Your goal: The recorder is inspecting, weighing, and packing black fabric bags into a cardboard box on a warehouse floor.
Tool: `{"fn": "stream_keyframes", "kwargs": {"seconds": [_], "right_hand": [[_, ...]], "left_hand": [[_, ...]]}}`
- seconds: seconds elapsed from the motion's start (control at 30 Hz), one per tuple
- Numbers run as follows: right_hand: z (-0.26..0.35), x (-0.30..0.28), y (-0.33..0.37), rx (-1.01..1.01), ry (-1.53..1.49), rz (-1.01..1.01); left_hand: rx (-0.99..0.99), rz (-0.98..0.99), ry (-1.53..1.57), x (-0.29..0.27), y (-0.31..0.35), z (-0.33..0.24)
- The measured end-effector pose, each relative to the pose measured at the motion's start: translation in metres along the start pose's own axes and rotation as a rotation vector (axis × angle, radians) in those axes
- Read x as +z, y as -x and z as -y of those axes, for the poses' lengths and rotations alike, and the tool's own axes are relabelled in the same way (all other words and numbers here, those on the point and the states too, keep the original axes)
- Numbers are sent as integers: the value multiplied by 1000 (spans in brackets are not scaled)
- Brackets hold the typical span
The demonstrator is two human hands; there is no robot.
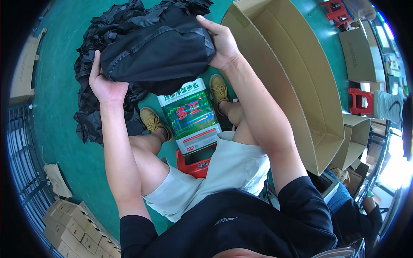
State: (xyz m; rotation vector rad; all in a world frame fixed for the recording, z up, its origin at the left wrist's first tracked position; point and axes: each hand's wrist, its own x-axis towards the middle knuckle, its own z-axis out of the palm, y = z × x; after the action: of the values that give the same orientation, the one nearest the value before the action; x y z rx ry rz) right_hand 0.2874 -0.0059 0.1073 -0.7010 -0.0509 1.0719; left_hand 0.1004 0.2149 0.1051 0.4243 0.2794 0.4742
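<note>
I see left hand point(104, 84) and right hand point(221, 43) both grasping folded black garment point(159, 53) | black pile point(97, 94) beyond | open carton point(292, 73) right.

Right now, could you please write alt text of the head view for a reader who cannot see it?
Seated on a red stool, a person holds a folded black garment up between the left hand and right hand. Below lie a pile of black garments on the green floor, a printed box between the feet, and a large open cardboard box on the right.
</note>
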Motion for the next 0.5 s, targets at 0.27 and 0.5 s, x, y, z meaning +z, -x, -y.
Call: {"fn": "stream_keyframes", "kwargs": {"seconds": [0.27, 0.5], "right_hand": [[1, -22, 0, 2, -190, 423], [6, -19, 9, 33, -312, 505]], "left_hand": [[-35, -6, -30, -6, -3, 1], [-144, 83, -40, 3, 5, 5]]}}
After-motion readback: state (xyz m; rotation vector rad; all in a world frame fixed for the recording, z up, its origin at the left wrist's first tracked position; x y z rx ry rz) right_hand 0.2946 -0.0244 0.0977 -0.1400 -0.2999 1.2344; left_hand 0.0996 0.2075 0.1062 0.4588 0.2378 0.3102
